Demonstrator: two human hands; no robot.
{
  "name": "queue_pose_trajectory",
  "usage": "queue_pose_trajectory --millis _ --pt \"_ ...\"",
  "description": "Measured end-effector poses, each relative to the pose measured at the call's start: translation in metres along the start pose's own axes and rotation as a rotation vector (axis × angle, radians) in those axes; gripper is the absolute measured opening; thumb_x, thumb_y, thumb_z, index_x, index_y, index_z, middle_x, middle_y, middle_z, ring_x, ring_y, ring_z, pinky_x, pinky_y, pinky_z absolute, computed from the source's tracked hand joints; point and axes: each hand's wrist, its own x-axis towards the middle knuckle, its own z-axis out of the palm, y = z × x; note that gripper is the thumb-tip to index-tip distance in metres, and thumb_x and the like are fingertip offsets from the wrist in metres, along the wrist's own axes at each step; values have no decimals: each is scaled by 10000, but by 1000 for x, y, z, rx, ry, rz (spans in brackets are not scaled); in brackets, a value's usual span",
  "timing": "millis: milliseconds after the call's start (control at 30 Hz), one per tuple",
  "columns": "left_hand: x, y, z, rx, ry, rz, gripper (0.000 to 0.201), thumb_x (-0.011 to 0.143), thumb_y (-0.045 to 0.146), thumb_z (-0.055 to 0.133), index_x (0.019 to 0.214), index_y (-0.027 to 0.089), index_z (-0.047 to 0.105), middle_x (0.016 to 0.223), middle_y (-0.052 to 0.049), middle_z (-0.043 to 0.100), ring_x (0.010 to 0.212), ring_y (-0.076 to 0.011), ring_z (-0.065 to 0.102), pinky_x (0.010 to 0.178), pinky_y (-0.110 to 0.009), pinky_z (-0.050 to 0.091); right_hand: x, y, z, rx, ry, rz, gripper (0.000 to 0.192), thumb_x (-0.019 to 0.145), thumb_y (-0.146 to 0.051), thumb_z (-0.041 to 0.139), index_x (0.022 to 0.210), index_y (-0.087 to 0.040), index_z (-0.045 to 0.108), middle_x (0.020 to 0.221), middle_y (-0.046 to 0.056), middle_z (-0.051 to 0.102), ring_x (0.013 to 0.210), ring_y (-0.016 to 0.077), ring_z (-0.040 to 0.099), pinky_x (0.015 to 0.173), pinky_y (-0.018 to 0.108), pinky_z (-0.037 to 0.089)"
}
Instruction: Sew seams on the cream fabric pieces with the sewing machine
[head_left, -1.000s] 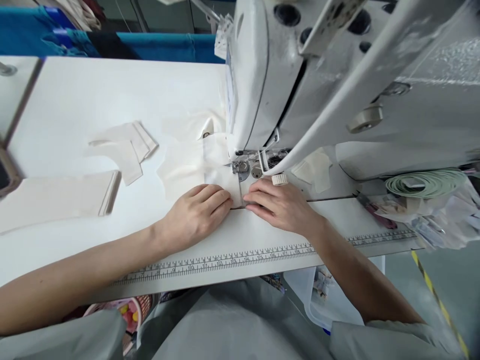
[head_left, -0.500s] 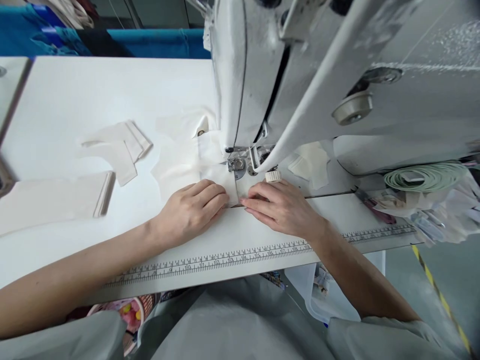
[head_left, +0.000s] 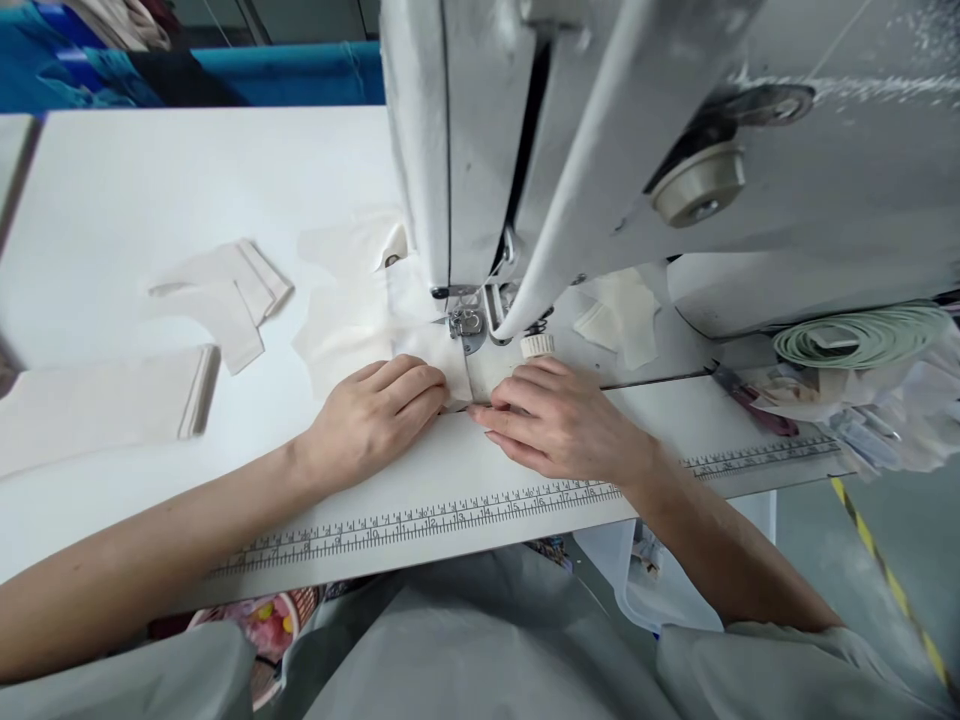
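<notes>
A white fabric piece [head_left: 442, 352] lies under the presser foot [head_left: 466, 322] of the sewing machine [head_left: 570, 150], its right edge running down toward my fingertips. My left hand [head_left: 386, 415] rests on the fabric's near left part, fingers bent and pressed together on it; the fingertips are partly hidden. Thumb and fingers of my right hand [head_left: 551, 420] pinch the near right corner, close to the left fingertips. More of the off-white cloth [head_left: 337, 320] spreads flat left of the foot. Just beyond my right hand stands a ribbed white knob [head_left: 538, 345].
Cut fabric pieces [head_left: 225, 295] and a folded stack [head_left: 112, 400] lie on the left. Small cream scraps [head_left: 626, 315] sit right of the needle. Snips [head_left: 754, 400] and a coiled green strip [head_left: 855, 335] are far right. A ruler tape [head_left: 450, 522] lines the table's front edge.
The camera view has shifted slightly, so the machine appears further left. Both hands keep nearly the same place on the fabric, with the right fingers a little more bent.
</notes>
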Motion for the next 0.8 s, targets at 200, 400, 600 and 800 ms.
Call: queue_pose_trajectory --millis 200,400,600,800 --pt "1 -1 0 35 13 47 78 869 72 600 944 89 615 973 -93 703 874 -227 649 634 -330 507 0 -2 1 -20 -40 -24 220 955 -201 447 1026 -157 651 811 23 607 749 149 511 752 332 358" --pt "0 -1 0 72 17 69 96 858 64 613 948 94 623 968 -91 705 870 -229 649 633 -328 490 1 -1 2 -21 -37 -25 229 955 -200 447 1027 -151 659 809 24 611 746 149 527 754 333 365" --pt "0 -1 -1 81 9 90 109 866 64 598 966 98 625 951 -86 704 852 -224 646 641 -329 498 2 -2 1 -24 -11 -31 227 951 -193 453 989 -144 672 782 19 609 717 141 526 750 328 373" --pt "3 2 0 41 38 42 69 877 104 601 942 116 620 915 -64 706 803 -201 636 635 -319 506 -1 3 1 -18 34 -6 215 953 -185 464 965 -145 674 772 12 634 720 133 543 754 317 389"
